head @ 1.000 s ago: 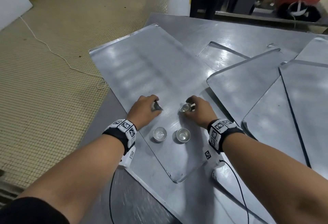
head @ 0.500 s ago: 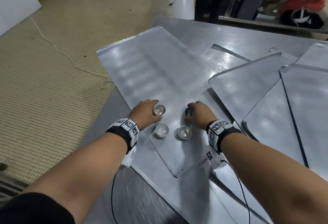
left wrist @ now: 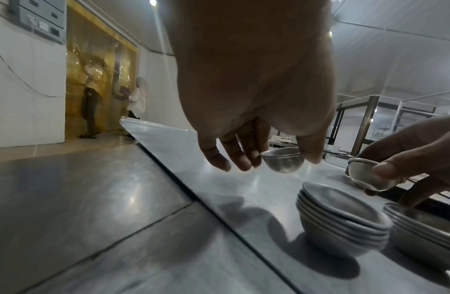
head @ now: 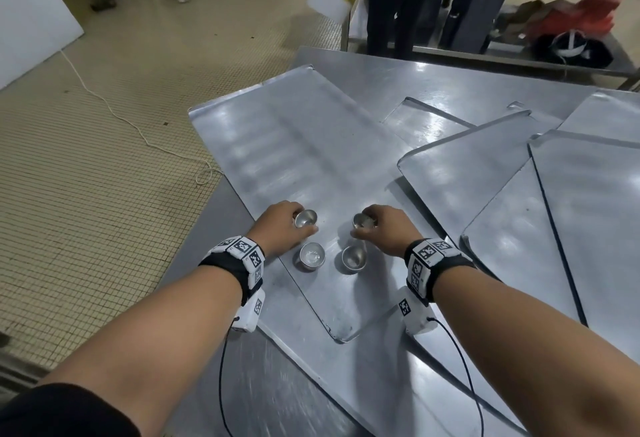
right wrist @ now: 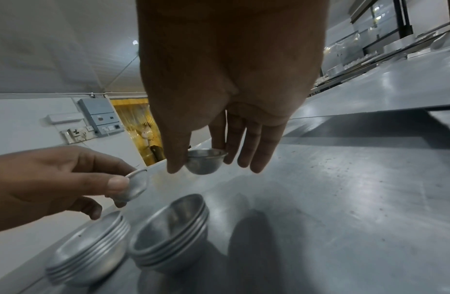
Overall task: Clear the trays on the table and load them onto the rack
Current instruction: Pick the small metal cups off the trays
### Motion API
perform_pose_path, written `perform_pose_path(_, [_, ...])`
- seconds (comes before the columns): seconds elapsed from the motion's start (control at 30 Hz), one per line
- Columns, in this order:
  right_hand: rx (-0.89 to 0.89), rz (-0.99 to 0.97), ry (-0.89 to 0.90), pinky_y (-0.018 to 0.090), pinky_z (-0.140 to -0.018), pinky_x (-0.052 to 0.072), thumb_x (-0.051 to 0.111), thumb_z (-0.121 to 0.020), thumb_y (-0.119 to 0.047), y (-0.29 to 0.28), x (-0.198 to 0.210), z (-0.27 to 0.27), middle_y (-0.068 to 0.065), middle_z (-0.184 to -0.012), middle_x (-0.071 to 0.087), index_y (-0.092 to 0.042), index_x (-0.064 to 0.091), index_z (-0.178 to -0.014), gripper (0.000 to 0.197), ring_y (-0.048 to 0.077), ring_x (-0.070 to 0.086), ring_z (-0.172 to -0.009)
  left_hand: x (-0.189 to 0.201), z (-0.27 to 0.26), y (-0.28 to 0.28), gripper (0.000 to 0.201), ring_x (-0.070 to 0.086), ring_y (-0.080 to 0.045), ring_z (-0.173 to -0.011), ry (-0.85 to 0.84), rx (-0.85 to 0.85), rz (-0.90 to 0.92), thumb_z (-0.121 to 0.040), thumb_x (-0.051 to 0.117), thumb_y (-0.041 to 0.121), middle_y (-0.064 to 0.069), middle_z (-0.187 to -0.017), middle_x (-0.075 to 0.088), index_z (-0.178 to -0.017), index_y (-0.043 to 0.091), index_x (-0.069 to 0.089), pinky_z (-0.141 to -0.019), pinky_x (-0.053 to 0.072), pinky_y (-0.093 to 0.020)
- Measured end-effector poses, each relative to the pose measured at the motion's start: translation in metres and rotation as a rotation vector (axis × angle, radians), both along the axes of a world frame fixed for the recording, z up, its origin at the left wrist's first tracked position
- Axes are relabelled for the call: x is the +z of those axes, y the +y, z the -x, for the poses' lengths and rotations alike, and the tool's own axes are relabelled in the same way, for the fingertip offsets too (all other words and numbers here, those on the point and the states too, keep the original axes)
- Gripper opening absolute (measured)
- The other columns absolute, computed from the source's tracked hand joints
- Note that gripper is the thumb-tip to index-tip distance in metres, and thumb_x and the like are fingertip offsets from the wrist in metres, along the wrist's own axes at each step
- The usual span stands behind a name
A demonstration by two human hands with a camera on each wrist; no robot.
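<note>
Just behind both hands sit two stacks of little metal cups on the tray; left hand pinches one cup, right hand pinches another, lifted.

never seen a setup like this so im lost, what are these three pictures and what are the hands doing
No machine here: a person wears three cameras. The wide picture comes from the head and looks down at both arms; the black and white bands are on the wrists. The other two pictures come from the wrist cameras and look along each palm.

The left hand pinches a small metal cup in its fingers. The right hand pinches another cup. Both cups are lifted off the tray.

Nearer the person, two stacks of nested cups stand on that tray. More trays overlap it on a steel table.
</note>
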State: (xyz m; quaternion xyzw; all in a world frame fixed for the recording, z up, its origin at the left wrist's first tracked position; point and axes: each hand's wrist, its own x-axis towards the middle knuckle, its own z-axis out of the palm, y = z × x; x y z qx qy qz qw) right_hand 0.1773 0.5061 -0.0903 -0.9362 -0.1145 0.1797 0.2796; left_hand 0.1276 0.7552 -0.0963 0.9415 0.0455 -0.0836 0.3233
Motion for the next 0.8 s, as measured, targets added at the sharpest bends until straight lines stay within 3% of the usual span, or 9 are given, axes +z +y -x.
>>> perform_pose_path(0.17, [0.03,-0.058,0.04,0.033,-0.088,0.052,0.081,-0.078,-0.047,-0.002,0.007,0.019,0.004,-0.11,0.07,-0.014,0.068,-0.12,0.055,0.02,0.065,-0.1,0.011,0.019,-0.006,0.053,0.061,-0.013,-0.099,0.036,-0.053,0.079,-0.078,0.078,0.052,0.006,-0.11,0.063,-0.119,0.021,0.065,-0.088,0.051,-0.032])
perform_pose_path(0.33, [0.078,-0.028,0.057,0.034,-0.086,0.053,0.079,-0.08,-0.044,-0.006,0.009,0.04,0.004,-0.111,0.072,-0.015,0.07,-0.116,0.048,0.019,0.065,-0.099,0.009,0.038,-0.011,0.048,0.062,-0.01,-0.095,0.063,-0.086,0.102,-0.071,0.079,0.054,0.008,-0.107,0.063,-0.109,0.025,0.069,-0.088,0.054,-0.036])
perform_pose_path(0.47, [0.081,-0.006,0.064,0.03,-0.08,0.049,0.077,-0.081,-0.044,-0.009,0.006,0.052,0.001,-0.109,0.07,-0.018,0.07,-0.115,0.043,0.017,0.062,-0.096,0.007,0.049,-0.013,0.048,0.061,-0.013,-0.096,0.05,-0.11,0.085,-0.074,0.079,0.049,0.004,-0.108,0.063,-0.112,0.023,0.069,-0.088,0.053,-0.036])
perform_pose_path(0.8, [0.099,0.035,0.042,0.03,-0.087,0.05,0.072,-0.086,-0.038,-0.007,0.001,0.067,0.001,-0.114,0.071,-0.021,0.066,-0.119,0.038,0.02,0.065,-0.103,0.005,0.055,-0.015,0.051,0.062,-0.018,-0.098,0.064,-0.133,0.03,-0.076,0.081,0.045,-0.001,-0.111,0.064,-0.119,0.019,0.067,-0.089,0.053,-0.038])
